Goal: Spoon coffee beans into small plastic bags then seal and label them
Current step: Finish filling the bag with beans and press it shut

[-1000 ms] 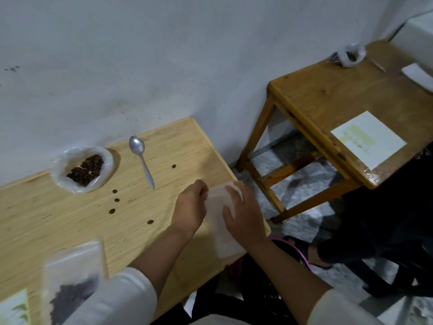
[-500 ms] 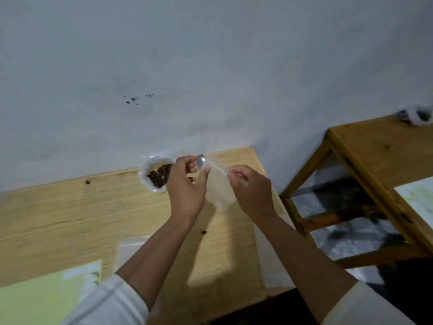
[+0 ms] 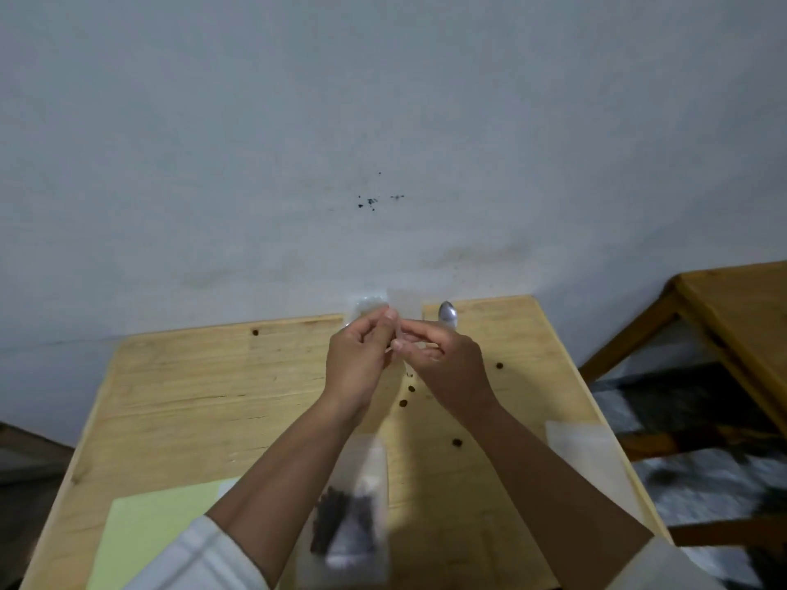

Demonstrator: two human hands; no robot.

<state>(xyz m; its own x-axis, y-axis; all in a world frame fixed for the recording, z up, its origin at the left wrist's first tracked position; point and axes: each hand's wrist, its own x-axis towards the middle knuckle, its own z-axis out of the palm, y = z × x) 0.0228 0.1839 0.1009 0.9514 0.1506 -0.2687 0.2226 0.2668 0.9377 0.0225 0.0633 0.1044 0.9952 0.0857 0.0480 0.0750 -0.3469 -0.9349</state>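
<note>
Grey plaster wall fills most of the view, and below it a pale wooden tabletop (image 3: pixel 204 402) carries the work. Both hands are raised over its far edge: the left hand (image 3: pixel 357 368) and the right hand (image 3: pixel 447 368) each pinch the top of a small empty plastic bag (image 3: pixel 403 306), thumbs and forefingers meeting at its mouth, so each grip is clenched on the film.

Judging by the task, the step is to part the bag's mouth before filling. To do it well, the fingertips should slide against each other to separate the two layers, then one hand should hold the mouth wide while the other frees itself. The spoon (image 3: pixel 448 313) lies just beyond the right hand, and the open bag of beans (image 3: pixel 365 303) sits behind the left, half hidden, so both are within easy reach.

Loose coffee beans (image 3: pixel 411 388) are scattered under the wrists; filling low over the tabletop would limit further spills. A filled bag (image 3: pixel 347 517) lies near the forearms, a spare flat bag (image 3: pixel 587 449) at the right edge, and a green label sheet (image 3: pixel 157 530) at the near left.
</note>
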